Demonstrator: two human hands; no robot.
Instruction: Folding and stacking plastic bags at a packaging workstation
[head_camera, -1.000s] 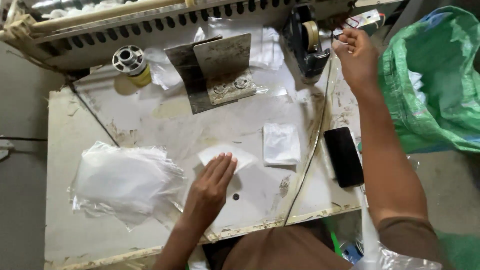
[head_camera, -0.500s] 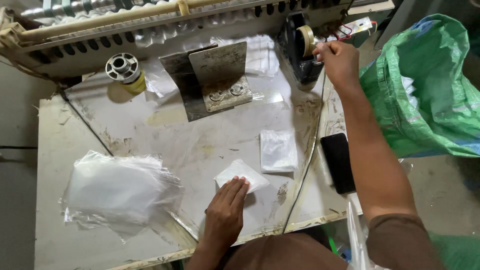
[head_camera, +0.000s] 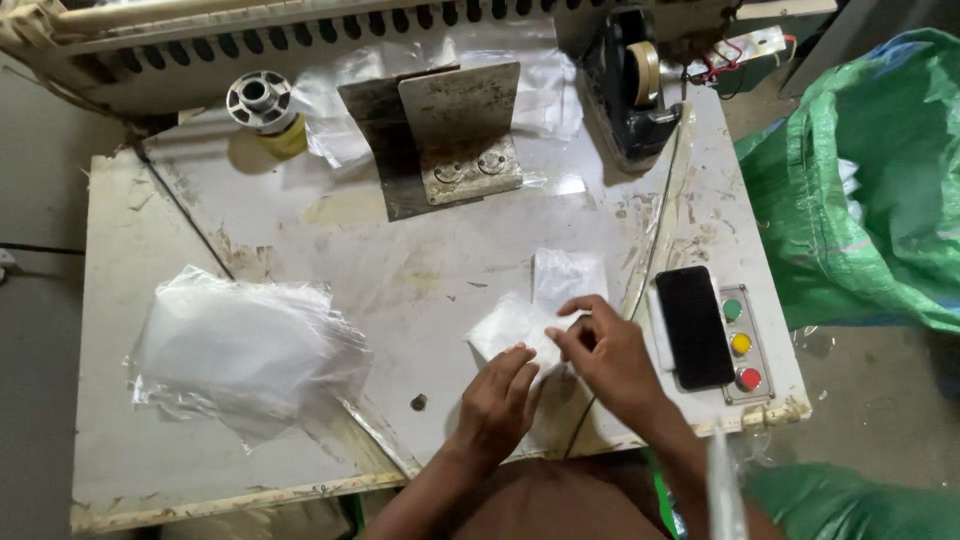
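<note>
A small white folded packet (head_camera: 505, 325) lies on the worn white table (head_camera: 400, 260) near its front edge. My left hand (head_camera: 500, 395) rests flat on the packet's near corner, fingers together. My right hand (head_camera: 605, 355) sits just right of it, with thumb and fingertips pinched at the packet's right edge; whether a strip of tape is between them is too small to tell. A second clear packet (head_camera: 568, 275) lies just behind the first.
A pile of clear plastic bags (head_camera: 245, 345) lies at the left. A black tape dispenser (head_camera: 630, 85) stands at the back right, a metal bracket (head_camera: 445, 135) and a spool (head_camera: 260, 100) behind. A black phone (head_camera: 695, 325) and three coloured buttons (head_camera: 740, 343) are on the right. A green sack (head_camera: 870, 180) stands beside the table.
My right hand came back from the tape dispenser down to the packet. My left hand stayed on the packet and slid slightly toward me.
</note>
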